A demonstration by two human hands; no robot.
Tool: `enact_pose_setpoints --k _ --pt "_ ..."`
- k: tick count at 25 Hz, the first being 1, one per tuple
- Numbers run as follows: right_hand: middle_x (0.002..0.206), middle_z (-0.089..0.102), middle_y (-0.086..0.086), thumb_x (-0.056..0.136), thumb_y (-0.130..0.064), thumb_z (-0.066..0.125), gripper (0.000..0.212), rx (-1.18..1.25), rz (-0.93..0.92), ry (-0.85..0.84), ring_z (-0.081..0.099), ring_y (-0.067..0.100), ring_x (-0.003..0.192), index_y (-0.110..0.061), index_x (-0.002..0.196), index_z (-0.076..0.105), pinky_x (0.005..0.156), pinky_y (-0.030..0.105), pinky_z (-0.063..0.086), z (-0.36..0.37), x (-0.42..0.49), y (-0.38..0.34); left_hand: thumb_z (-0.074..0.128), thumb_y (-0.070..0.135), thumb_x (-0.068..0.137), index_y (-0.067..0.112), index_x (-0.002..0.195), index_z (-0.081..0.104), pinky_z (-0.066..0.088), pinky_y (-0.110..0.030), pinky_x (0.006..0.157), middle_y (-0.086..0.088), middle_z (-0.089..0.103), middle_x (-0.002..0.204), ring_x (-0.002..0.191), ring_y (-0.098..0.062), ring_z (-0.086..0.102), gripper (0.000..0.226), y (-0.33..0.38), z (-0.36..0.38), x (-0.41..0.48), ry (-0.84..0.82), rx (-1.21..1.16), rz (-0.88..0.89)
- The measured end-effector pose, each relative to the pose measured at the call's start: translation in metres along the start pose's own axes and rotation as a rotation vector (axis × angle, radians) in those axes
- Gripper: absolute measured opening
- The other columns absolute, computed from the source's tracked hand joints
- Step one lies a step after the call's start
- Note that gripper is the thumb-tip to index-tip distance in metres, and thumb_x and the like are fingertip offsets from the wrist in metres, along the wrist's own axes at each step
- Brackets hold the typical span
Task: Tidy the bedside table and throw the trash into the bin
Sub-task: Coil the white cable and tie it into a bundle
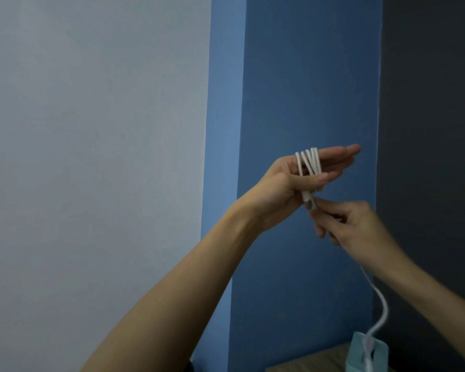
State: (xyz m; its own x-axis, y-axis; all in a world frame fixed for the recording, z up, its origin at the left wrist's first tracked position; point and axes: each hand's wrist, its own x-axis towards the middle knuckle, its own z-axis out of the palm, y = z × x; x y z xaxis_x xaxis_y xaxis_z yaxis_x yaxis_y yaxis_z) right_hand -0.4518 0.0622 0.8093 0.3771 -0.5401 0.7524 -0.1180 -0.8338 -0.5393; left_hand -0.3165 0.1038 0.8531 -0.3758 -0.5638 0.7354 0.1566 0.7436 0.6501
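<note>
A white cable [308,163] is wound in several loops around the flat, outstretched fingers of my left hand [293,183], held up in front of the blue wall. My left thumb presses on the loops. Just below, my right hand [352,225] pinches the cable near its white plug end. The loose part of the cable [381,315] hangs down under my right forearm and runs into a light teal holder [356,353] on the wooden bedside table [306,363] at the bottom edge. No trash or bin is in view.
A pale grey wall [91,157] fills the left half. A blue wall column [293,76] stands in the middle and a dark grey wall [430,103] at the right. Only a corner of the table shows.
</note>
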Motion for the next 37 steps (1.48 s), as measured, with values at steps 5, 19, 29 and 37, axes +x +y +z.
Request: enact_pose_setpoints --k 5,19,29,37 --pt "0.045 0.055 -0.005 0.089 -0.01 0.055 0.018 -0.154 -0.027 -0.139 0.045 0.002 0.037 -0.005 0.085 0.071 0.045 0.01 0.035 -0.004 -0.01 -0.019 0.037 -0.018 0.088 -0.008 0.128 0.049 0.037 -0.026 0.111 -0.022 0.049 0.14 0.131 -0.025 0.048 0.043 -0.005 -0.019 0.001 0.138 0.115 -0.011" --pt "0.058 0.066 -0.005 0.069 -0.018 0.078 0.007 -0.415 -0.441 0.189 0.06 0.017 0.056 -0.018 0.065 0.072 0.053 0.029 0.045 -0.049 0.024 -0.031 0.036 -0.004 0.095 0.005 0.103 0.058 0.051 -0.022 0.091 0.002 0.073 0.082 0.088 -0.015 0.071 0.026 -0.015 -0.013 -0.016 -0.178 0.121 -0.213" --pt "0.036 0.05 -0.006 0.089 -0.001 0.051 0.045 0.145 0.057 0.171 0.04 0.001 0.032 -0.022 0.051 0.061 0.035 0.015 0.031 -0.014 0.024 0.006 0.036 -0.01 0.09 0.018 0.09 0.066 0.048 -0.03 0.095 -0.025 0.059 0.126 0.11 -0.023 0.062 0.041 -0.016 0.002 -0.008 -0.171 -0.082 -0.05" --pt "0.049 0.049 0.0 0.092 -0.009 0.049 0.026 0.25 0.117 -0.021 0.033 0.007 0.035 -0.023 0.082 0.069 0.034 0.017 0.025 0.01 -0.007 0.012 0.031 -0.011 0.094 0.008 0.088 0.052 0.05 -0.022 0.096 -0.026 0.048 0.131 0.102 -0.017 0.066 0.029 -0.009 -0.005 -0.007 0.056 -0.066 -0.016"
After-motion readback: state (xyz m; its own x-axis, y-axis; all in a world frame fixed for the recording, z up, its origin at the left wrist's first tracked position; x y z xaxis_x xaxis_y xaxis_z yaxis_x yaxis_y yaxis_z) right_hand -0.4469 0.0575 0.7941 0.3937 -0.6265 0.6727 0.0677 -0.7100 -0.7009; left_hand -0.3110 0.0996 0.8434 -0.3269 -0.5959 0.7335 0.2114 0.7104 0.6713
